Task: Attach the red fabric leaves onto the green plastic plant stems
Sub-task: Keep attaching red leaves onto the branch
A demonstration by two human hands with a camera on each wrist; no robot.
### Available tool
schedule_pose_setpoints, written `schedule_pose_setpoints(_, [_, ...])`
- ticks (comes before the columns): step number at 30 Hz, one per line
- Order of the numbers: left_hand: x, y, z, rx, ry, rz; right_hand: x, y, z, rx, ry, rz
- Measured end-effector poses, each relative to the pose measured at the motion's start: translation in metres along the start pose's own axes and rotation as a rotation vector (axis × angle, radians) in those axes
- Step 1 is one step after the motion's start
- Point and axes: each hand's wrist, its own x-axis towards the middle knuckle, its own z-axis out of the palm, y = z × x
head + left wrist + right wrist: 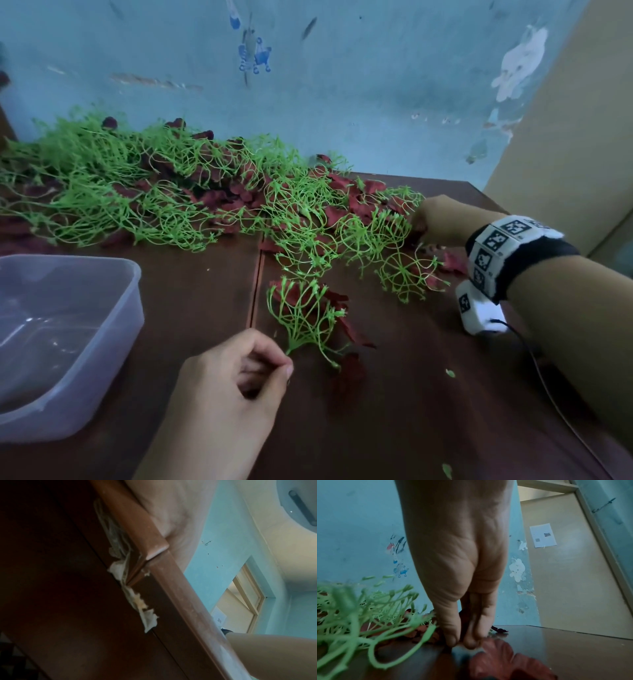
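Observation:
My left hand [288, 363] pinches the base of a green plastic stem sprig [305, 318] near the front of the brown table [394, 411]. The sprig fans away from me, with dark red fabric leaves [346, 329] under and beside it. My right hand [416, 233] reaches into the right end of the heap of stems and leaves. In the right wrist view its thumb and fingertips [452, 641] meet at the tabletop on the edge of a red leaf [501, 658]. The left wrist view shows only my palm [163, 507] and the table's underside.
A big tangle of green stems and red leaves [137, 192] runs along the back of the table against the blue wall. A clear plastic tub [133, 274] stands at the front left. A beige panel [582, 120] closes the right side. A cable [548, 387] trails from my right wrist.

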Motion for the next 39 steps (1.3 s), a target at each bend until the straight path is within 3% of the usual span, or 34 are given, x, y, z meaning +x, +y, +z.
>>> schedule_pose_setpoints(8, [-0.003, 0.004, -0.003, -0.026, 0.014, -0.007, -0.018, 0.002, -0.021, 0.049, 0.13, 0.046])
schedule_pose_setpoints(11, [-0.002, 0.002, -0.005, -0.038, 0.029, 0.008, -0.035, -0.005, -0.033, 0.232, 0.213, 0.041])
schedule_pose_setpoints(16, [-0.003, 0.002, -0.007, -0.098, 0.041, -0.021, -0.074, -0.036, -0.037, 0.5, 0.036, -0.131])
schedule_pose_setpoints(20, [-0.006, 0.004, -0.009, -0.1, 0.036, -0.031, -0.101, -0.059, -0.029, 0.515, -0.148, -0.241])
schedule_pose_setpoints(24, [-0.01, 0.006, -0.01, -0.067, 0.055, -0.026, -0.119, -0.074, -0.011, 0.437, -0.227, -0.267])
schedule_pose_setpoints(32, [-0.014, 0.005, -0.012, -0.055, 0.065, -0.024, -0.146, -0.08, 0.012, 0.688, -0.173, -0.276])
schedule_pose_setpoints(39, [-0.01, 0.009, -0.013, -0.133, 0.108, -0.027, -0.169, -0.078, 0.014, 0.919, -0.036, -0.267])
